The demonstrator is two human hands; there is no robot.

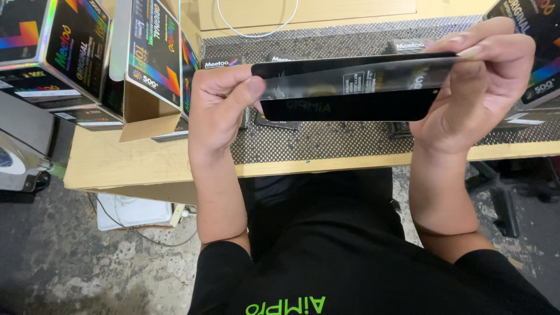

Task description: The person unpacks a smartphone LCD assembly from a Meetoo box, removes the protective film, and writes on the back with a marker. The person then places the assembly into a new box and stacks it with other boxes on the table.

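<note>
Fingers (245, 93) over glass panel (350, 87) — ends hidden

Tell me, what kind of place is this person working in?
Probably a small packing workshop. Both hands, left hand and right hand, hold a dark glossy panel over a wooden workbench with a dotted mat, and colourful boxes are stacked nearby.

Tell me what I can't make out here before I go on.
- Head view: the ends of the black panel are covered by the left hand and right hand.
- The small packets on the mat sit mostly behind the panel.
- The boxes are cut off by the top edge.
- The grey machine is cut by the left edge.
</note>
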